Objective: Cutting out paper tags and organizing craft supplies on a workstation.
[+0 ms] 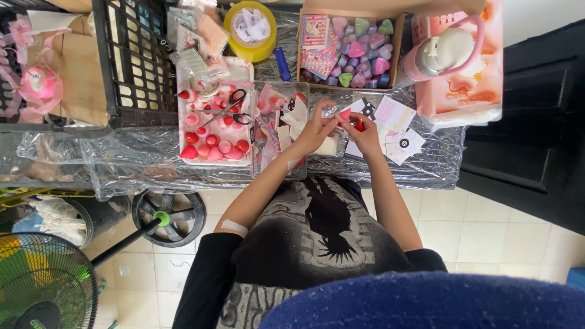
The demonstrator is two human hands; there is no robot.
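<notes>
My left hand (315, 129) and my right hand (363, 133) meet over the plastic-covered table (122, 161). Between their fingertips they pinch a small pink and red piece (346, 115), partly hidden by the fingers. Just left of my left hand stands a clear plastic box (268, 159) with paper and pink bits inside. Small printed cards (397, 129) lie right of my right hand.
A white tray (184, 139) with several pink and red cone-shaped pieces and scissors (230, 108) sits at the left. A cardboard box (396, 45) of coloured heart-shaped pieces, a yellow tape roll (251, 45), a black crate (137, 61) and a pink container (469, 85) line the back. A fan (42, 286) stands on the floor.
</notes>
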